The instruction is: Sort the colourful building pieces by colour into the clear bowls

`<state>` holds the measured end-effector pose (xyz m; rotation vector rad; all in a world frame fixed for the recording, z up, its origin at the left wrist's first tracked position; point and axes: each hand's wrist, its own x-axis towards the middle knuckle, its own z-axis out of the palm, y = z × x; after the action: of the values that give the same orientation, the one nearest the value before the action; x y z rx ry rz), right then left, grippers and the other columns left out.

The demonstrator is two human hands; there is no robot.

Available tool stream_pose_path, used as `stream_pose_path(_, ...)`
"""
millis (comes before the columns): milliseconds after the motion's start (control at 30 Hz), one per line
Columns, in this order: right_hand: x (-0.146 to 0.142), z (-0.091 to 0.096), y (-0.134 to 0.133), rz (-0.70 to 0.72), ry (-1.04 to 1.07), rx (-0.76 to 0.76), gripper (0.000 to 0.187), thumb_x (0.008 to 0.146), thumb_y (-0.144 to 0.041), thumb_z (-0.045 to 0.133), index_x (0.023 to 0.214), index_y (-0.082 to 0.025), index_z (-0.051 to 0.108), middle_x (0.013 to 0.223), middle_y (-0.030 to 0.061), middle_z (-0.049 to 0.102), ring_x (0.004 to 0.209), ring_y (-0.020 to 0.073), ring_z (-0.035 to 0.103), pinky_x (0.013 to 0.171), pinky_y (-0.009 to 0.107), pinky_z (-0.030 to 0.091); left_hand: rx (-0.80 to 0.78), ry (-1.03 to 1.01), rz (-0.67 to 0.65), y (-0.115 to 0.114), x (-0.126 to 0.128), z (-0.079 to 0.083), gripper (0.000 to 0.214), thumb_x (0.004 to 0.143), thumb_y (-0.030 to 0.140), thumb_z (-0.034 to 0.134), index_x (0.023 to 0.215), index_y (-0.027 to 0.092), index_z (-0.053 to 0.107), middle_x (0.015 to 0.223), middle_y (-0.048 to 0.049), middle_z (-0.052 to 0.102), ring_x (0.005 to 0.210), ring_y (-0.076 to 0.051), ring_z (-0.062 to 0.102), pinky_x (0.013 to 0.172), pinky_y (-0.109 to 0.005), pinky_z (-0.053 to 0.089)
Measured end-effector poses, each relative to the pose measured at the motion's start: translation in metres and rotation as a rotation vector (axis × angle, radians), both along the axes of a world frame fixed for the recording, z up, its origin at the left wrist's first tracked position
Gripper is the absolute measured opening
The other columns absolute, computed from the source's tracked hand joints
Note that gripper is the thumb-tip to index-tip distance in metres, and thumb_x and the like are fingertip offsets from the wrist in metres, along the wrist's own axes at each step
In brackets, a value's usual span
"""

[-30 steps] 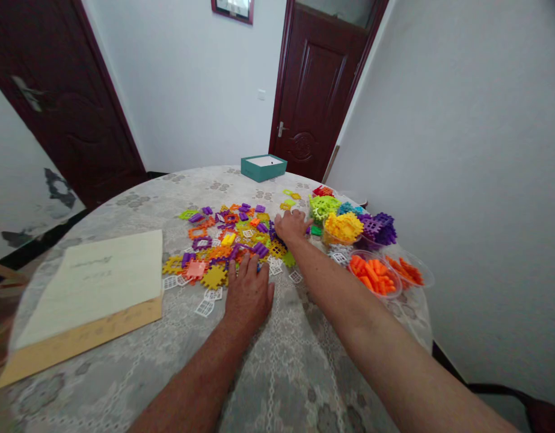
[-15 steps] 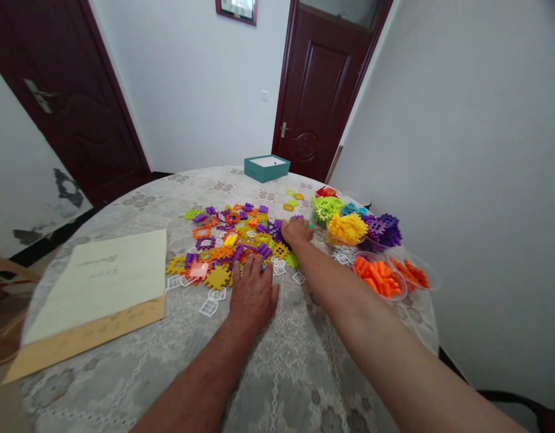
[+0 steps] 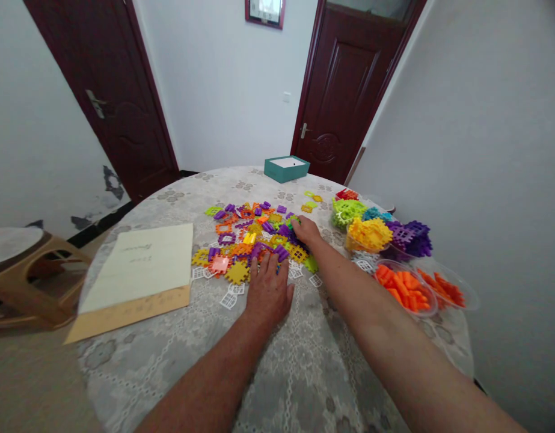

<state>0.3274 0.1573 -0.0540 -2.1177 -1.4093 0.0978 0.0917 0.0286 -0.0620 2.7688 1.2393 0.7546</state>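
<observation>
A pile of colourful toothed plastic building pieces (image 3: 238, 272) lies on the patterned tablecloth, mostly purple, orange and yellow. My left hand (image 3: 269, 288) rests palm down at its near edge, fingers spread and fingertips touching purple pieces (image 3: 281, 252). At the pile's right side is my right hand (image 3: 306, 231), its fingers curled in among green and purple pieces. Whatever those fingers grip is hidden. White window-shaped pieces (image 3: 228, 299) lie along the front of the pile.
Clear tubs to the right hold yellow pieces (image 3: 370, 234), green pieces (image 3: 348, 211), purple pieces (image 3: 410, 237) and orange pieces (image 3: 403, 287). A teal box (image 3: 286, 169) stands at the back. Paper sheets (image 3: 142, 258) lie left; a stool (image 3: 38, 282) stands beyond the table edge.
The view has swung left, so everything sits farther right. My right hand has shifted slightly leftward over the pile, its fingers now at green pieces. My left hand stays about in place.
</observation>
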Motion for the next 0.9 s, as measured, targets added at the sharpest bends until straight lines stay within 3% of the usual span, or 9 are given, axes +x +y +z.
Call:
stream_pose_path(167, -0.025, 0.006, -0.024, 0.216, 0.003, 0.210, 0.042, 0.105, -0.033, 0.044, 0.138, -0.020, 0.065, 0.143, 0.0065, 0.069, 0.133, 0.0172, 0.061, 0.117, 0.030, 0.043, 0.015, -0.057, -0.016, 0.001, -0.001, 0.003, 0.059, 0.090, 0.036, 0.069, 0.146, 0.020, 0.059, 0.154, -0.0160, 0.056, 0.149, -0.036, 0.043, 0.130, -0.061, 0.022)
stream_pose_path(433, -0.022, -0.001, -0.100, 0.337, -0.102, 0.420, 0.038, 0.097, -0.027, 0.051, 0.127, -0.016, 0.071, 0.131, 0.0150, 0.072, 0.126, 0.0266, 0.066, 0.116, 0.044, 0.047, 0.061, -0.102, 0.016, -0.001, -0.009, 0.013, 0.051, 0.092, 0.032, 0.067, 0.141, 0.021, 0.060, 0.153, -0.0145, 0.056, 0.149, -0.033, 0.044, 0.130, -0.057, 0.023)
stream_pose_path(633, -0.034, -0.014, -0.150, 0.285, -0.253, 0.141, 0.050, 0.100, -0.035, 0.051, 0.144, -0.015, 0.061, 0.150, 0.0170, 0.060, 0.143, 0.0293, 0.051, 0.124, 0.048, 0.036, 0.068, 0.023, 0.184, -0.009, -0.037, 0.025, 0.061, 0.093, 0.042, 0.067, 0.148, 0.019, 0.056, 0.160, -0.0178, 0.050, 0.152, -0.037, 0.040, 0.127, -0.060, 0.025)
stream_pose_path(767, -0.053, -0.022, -0.184, 0.118, -0.292, -0.008, 0.070, 0.099, -0.055, 0.055, 0.159, -0.021, 0.046, 0.170, 0.0162, 0.034, 0.157, 0.0373, 0.029, 0.127, 0.057, 0.025, 0.091, 0.134, 0.306, -0.025, -0.084, 0.027, 0.079, 0.091, 0.055, 0.066, 0.155, 0.013, 0.049, 0.165, -0.0242, 0.041, 0.158, -0.042, 0.030, 0.128, -0.057, 0.023)
stream_pose_path(900, -0.061, -0.021, -0.204, 0.049, -0.262, -0.075, 0.077, 0.099, -0.062, 0.053, 0.164, -0.022, 0.038, 0.173, 0.0175, 0.028, 0.158, 0.0390, 0.026, 0.126, 0.057, 0.022, 0.070, 0.283, 0.424, -0.035, -0.128, 0.016, 0.101, 0.084, 0.074, 0.063, 0.157, 0.007, 0.045, 0.163, -0.0286, 0.042, 0.155, -0.046, 0.033, 0.126, -0.056, 0.025)
